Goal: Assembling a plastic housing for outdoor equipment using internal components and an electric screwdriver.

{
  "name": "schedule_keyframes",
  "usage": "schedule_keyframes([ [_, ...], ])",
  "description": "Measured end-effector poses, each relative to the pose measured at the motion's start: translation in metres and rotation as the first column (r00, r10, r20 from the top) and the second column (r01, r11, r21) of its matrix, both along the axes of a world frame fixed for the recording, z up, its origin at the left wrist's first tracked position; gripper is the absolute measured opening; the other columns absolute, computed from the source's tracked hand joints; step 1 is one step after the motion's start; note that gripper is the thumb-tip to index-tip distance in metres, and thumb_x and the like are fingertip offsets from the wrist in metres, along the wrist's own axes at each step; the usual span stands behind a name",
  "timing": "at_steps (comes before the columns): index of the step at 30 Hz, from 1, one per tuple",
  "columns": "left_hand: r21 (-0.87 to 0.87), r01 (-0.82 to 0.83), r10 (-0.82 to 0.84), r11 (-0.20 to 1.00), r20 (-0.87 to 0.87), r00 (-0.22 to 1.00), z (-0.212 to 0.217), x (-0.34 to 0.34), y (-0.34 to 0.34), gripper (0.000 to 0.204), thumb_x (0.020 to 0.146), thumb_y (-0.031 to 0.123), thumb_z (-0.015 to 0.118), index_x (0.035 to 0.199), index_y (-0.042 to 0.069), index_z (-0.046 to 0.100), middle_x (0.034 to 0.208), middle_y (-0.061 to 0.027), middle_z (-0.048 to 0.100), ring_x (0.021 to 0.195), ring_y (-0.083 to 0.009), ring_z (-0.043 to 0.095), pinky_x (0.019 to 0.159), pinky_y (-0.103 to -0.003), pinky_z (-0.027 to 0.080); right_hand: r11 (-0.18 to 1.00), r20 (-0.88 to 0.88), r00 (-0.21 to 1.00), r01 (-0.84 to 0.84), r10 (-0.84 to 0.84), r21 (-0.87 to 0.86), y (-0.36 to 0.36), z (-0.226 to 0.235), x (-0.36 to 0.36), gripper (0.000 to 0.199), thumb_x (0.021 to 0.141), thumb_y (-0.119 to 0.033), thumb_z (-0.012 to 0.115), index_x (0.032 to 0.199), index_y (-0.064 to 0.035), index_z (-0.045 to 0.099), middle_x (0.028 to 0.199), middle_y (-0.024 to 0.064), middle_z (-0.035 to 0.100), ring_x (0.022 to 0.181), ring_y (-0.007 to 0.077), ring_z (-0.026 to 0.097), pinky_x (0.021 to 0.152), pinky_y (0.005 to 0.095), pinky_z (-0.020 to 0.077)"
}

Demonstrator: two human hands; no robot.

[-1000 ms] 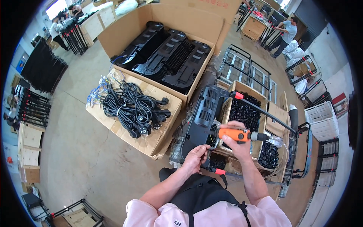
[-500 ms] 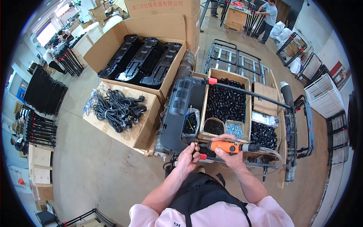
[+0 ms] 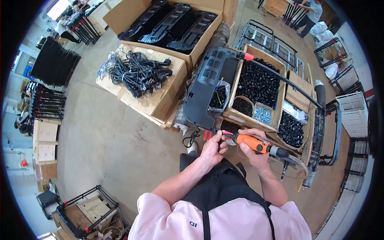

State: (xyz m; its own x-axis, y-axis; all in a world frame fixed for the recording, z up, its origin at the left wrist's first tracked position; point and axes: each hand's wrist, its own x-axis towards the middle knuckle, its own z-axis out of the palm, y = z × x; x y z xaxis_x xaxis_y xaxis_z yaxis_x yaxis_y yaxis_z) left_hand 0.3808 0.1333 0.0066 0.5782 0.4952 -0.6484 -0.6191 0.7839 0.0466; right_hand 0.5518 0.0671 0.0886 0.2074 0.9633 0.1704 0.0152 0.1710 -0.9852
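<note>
I see a cardboard box of coiled black power cords (image 3: pixel 138 72) on the concrete floor (image 3: pixel 104 140), and behind it a larger carton holding long black plastic panels (image 3: pixel 172 26). To my right, open boxes hold small black caps (image 3: pixel 258 82) and silver screws (image 3: pixel 263 115). Black metal frames (image 3: pixel 48 102) lean at far left beside wooden crates (image 3: pixel 46 150).

An orange electric screwdriver (image 3: pixel 251 143) with a black rear end contrasts with a dark grey plastic panel (image 3: pixel 210 86). Brown cardboard boxes (image 3: pixel 256 86) hold glossy black parts and silver screws (image 3: pixel 263 115). Black cables (image 3: pixel 138 72) lie on tan cardboard above a grey concrete floor (image 3: pixel 108 136). Pale pink shirt, black apron (image 3: pixel 218 192).
</note>
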Motion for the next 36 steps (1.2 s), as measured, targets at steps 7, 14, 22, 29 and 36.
schedule_keyframes([
  [7, 0.014, 0.088, -0.088, 0.996, -0.03, 0.996, -0.004, -0.027, 0.007, 0.028, 0.114, 0.036, 0.05, 0.118, 0.01, 0.061, 0.086, -0.0007, 0.059, 0.061, -0.0107, 0.046, 0.048, -0.024, 0.032, 0.996, 0.085, 0.996, 0.004, 0.004, -0.093, 0.024, 0.005, -0.025, 0.047, 0.091, 0.001, 0.075, 0.133, -0.0009, 0.054, 0.128, 0.0153, 0.069, 0.122, 0.0237, 0.067, 0.107, 0.0396, 0.0542],
  [14, -0.099, 0.142, -0.153, 0.985, -0.113, 0.982, -0.026, -0.074, 0.01, 0.029, 0.116, 0.028, 0.043, 0.12, 0.005, 0.06, 0.093, -0.0059, 0.066, 0.066, -0.0144, 0.056, 0.05, -0.027, 0.038, 0.989, 0.234, 0.972, 0.0, 0.035, -0.146, 0.047, -0.001, -0.044, 0.043, 0.091, -0.003, 0.079, 0.129, -0.0044, 0.06, 0.124, 0.0116, 0.072, 0.114, 0.02, 0.07, 0.101, 0.0363, 0.0565],
  [22, 0.058, 0.16, -0.151, 0.985, -0.14, 0.978, -0.027, -0.079, 0.017, 0.025, 0.114, 0.028, 0.051, 0.119, 0.008, 0.064, 0.095, -0.0024, 0.067, 0.072, -0.0119, 0.056, 0.054, -0.026, 0.041, 0.966, 0.484, 0.855, -0.068, 0.185, -0.25, 0.069, 0.012, -0.067, 0.041, 0.088, -0.003, 0.08, 0.127, -0.006, 0.066, 0.118, 0.0102, 0.073, 0.105, 0.0177, 0.072, 0.096, 0.0325, 0.0575],
  [29, 0.29, 0.291, -0.24, 0.912, -0.201, 0.95, -0.036, -0.089, 0.025, 0.022, 0.112, 0.026, 0.058, 0.123, 0.008, 0.065, 0.086, 0.0016, 0.065, 0.063, -0.0071, 0.052, 0.05, -0.022, 0.038, 0.945, 0.471, 0.851, -0.079, 0.23, -0.318, 0.079, 0.011, -0.068, 0.035, 0.089, -0.01, 0.08, 0.122, -0.0055, 0.069, 0.104, 0.0085, 0.076, 0.091, 0.0154, 0.073, 0.083, 0.0305, 0.0585],
  [36, 0.267, 0.184, -0.114, 0.946, -0.259, 0.959, -0.033, -0.086, 0.027, 0.023, 0.109, 0.021, 0.062, 0.127, 0.005, 0.064, 0.094, -0.0021, 0.072, 0.069, -0.0068, 0.061, 0.052, -0.022, 0.044, 0.945, 0.471, 0.846, -0.104, 0.249, -0.311, 0.08, 0.0, -0.065, 0.037, 0.088, -0.011, 0.082, 0.123, -0.0063, 0.069, 0.101, 0.0087, 0.077, 0.087, 0.016, 0.074, 0.082, 0.0315, 0.0594],
])
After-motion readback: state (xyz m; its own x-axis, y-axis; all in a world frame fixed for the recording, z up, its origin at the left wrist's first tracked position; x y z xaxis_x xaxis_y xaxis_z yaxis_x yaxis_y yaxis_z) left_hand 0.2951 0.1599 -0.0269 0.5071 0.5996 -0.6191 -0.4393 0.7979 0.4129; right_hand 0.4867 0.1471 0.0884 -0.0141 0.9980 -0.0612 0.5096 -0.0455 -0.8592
